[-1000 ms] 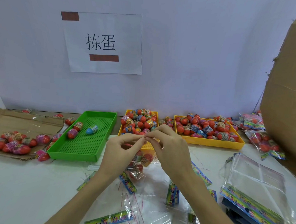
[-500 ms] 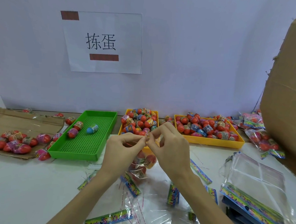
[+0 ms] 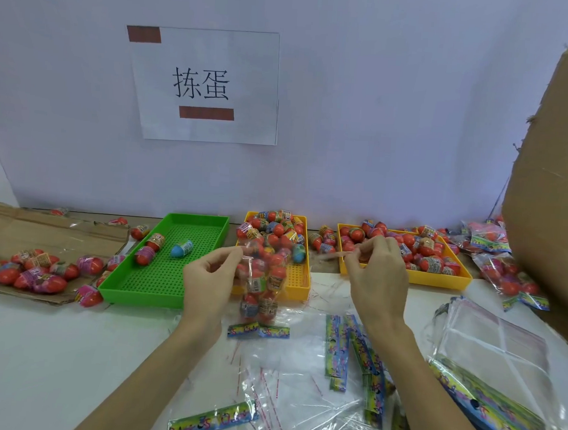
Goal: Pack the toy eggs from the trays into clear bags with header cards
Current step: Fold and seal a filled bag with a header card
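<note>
A clear bag (image 3: pixel 262 290) filled with several red toy eggs hangs upside down, its colourful header card (image 3: pixel 258 331) at the bottom. My left hand (image 3: pixel 210 278) pinches the bag's top edge. My right hand (image 3: pixel 377 270) pinches a thin red-tinted strip (image 3: pixel 335 255) pulled away to the right of the bag. Behind them stand a middle yellow tray (image 3: pixel 300 284) and a right yellow tray (image 3: pixel 438 279), both heaped with eggs. The green tray (image 3: pixel 159 273) holds three eggs.
Flattened cardboard (image 3: pixel 25 232) at left carries several eggs. Empty clear bags with header cards (image 3: pixel 499 367) are stacked at right, with loose bags (image 3: pixel 298 398) near me. Packed bags (image 3: pixel 502 271) lie far right beside a big cardboard box (image 3: pixel 557 181).
My hands, together at the bag's top edge before, have moved apart. The right hand pulled the strip off to the right, and the bag now hangs from the left hand.
</note>
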